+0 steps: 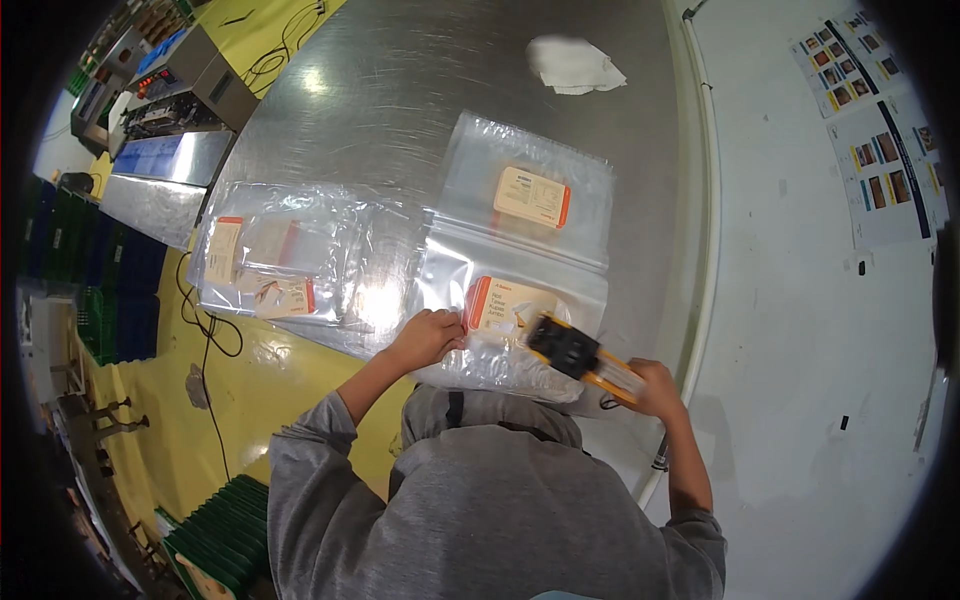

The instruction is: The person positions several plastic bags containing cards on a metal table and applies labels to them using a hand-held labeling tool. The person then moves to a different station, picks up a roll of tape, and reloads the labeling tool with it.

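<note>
On the steel table right before me lies a clear plastic bag [450, 372] with an orange-edged paper label [508, 305]. My left hand [428, 338] is closed, its fingertips pinching the bag at the label's left end. In my right hand [655, 388] is a black-and-yellow hand labeller [565, 348], gripped by its handle, its head over the label's right end. The labeller is slightly blurred and hides part of the label; whether it touches cannot be told. Just beyond lies another labelled bag [532, 197]. Further labelled bags [285, 245] overlap at the left.
A crumpled white sheet [578, 66] lies on the far part of the steel table [400, 80]. A white wall [770, 300] with a pipe borders the right side. A machine [185, 85] stands far left, stacked green crates [220, 530] and a cable [205, 390] on the yellow floor.
</note>
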The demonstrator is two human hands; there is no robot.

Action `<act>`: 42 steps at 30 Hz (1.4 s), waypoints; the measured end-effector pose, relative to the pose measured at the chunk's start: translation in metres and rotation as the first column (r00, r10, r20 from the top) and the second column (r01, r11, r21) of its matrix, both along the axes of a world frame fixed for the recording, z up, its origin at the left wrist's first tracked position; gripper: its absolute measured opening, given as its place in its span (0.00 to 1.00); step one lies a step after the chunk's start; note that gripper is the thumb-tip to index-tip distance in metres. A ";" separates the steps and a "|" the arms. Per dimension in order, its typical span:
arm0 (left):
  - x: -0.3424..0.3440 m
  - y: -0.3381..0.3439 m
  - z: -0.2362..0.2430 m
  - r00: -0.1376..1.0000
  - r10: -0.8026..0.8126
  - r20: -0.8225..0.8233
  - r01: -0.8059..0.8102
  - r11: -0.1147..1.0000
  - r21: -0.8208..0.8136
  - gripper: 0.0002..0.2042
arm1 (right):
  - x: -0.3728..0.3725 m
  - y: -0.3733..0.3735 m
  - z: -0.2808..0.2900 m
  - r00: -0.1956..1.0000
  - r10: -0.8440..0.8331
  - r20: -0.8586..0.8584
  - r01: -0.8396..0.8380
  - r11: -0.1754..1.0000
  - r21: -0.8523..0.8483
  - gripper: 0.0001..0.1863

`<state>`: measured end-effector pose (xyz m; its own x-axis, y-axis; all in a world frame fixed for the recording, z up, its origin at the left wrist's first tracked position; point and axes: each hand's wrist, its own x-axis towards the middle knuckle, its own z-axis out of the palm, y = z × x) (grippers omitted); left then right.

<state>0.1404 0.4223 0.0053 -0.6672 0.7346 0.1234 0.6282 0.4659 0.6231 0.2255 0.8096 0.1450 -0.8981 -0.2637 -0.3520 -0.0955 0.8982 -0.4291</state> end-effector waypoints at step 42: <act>-0.002 0.003 0.017 0.994 0.004 0.108 -0.005 1.000 0.002 0.06 | 0.001 0.008 0.008 0.998 -0.059 -0.024 0.057 0.996 -0.063 0.17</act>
<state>0.1381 0.4253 0.0224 -0.6799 0.7314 0.0523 0.5553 0.4670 0.6882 0.2264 0.8178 0.1534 -0.9211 -0.2315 -0.3131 -0.0558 0.8743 -0.4822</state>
